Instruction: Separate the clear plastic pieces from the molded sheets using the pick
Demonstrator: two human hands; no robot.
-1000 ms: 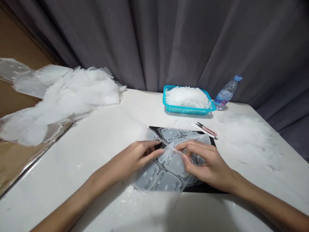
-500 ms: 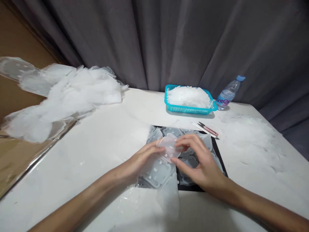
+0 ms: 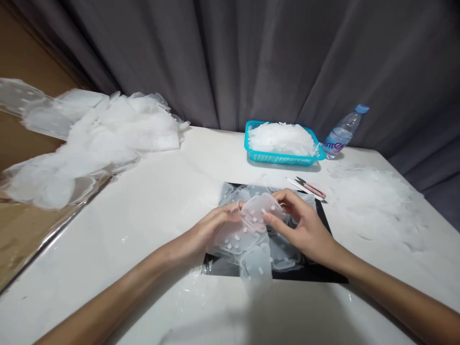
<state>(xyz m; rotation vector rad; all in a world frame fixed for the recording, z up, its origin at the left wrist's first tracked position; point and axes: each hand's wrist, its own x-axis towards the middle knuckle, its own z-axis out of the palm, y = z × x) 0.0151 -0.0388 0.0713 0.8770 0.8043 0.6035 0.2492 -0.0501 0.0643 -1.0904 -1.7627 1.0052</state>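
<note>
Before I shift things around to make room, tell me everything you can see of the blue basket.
The blue basket is a shallow, roughly rectangular tray, plastic by its look, with a wide rim and small openings in its walls. It stands upright on the white table, before the gray curtain. White pieces are heaped in it above the rim. The bottle stands by its right end; whether they touch is unclear.

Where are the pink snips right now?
In the head view, the pink snips lie on the white table, right of centre, by the far right corner of the black mat, between the turquoise basket and the right hand.
</note>
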